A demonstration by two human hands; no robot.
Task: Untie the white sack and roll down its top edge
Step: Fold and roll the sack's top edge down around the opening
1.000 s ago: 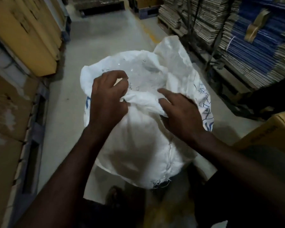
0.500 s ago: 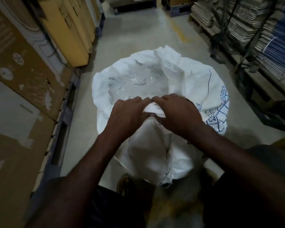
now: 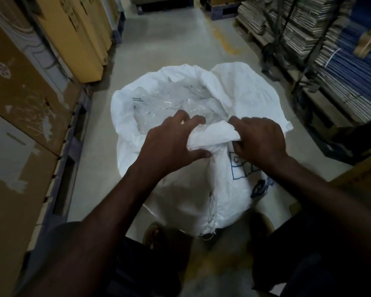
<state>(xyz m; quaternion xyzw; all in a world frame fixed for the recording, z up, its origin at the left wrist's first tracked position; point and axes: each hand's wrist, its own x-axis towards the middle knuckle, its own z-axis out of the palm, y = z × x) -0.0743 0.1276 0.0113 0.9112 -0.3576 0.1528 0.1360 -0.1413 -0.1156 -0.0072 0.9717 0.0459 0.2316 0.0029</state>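
A white woven sack (image 3: pixel 186 189) with blue print stands on the concrete floor in front of me, its mouth open. Clear plastic wrapping (image 3: pixel 169 103) shows inside it. The near top edge (image 3: pixel 212 136) is bunched into a thick fold. My left hand (image 3: pixel 171 142) grips that fold from the left, fingers over the rim and thumb below. My right hand (image 3: pixel 259 138) is closed on the same fold from the right. The far rim (image 3: pixel 244 82) stands up crumpled behind.
Tall cardboard boxes (image 3: pixel 19 103) on a pallet line the left side. Stacks of flattened cartons (image 3: pixel 308 28) and blue bundles (image 3: pixel 351 71) on pallets fill the right. A yellow box corner (image 3: pixel 360 172) sits near my right forearm. The grey aisle floor (image 3: pixel 169 43) runs ahead.
Both hands came together on the near rim, then spread slightly apart while holding it. The rim is now bunched into a thicker fold, and the view has tilted.
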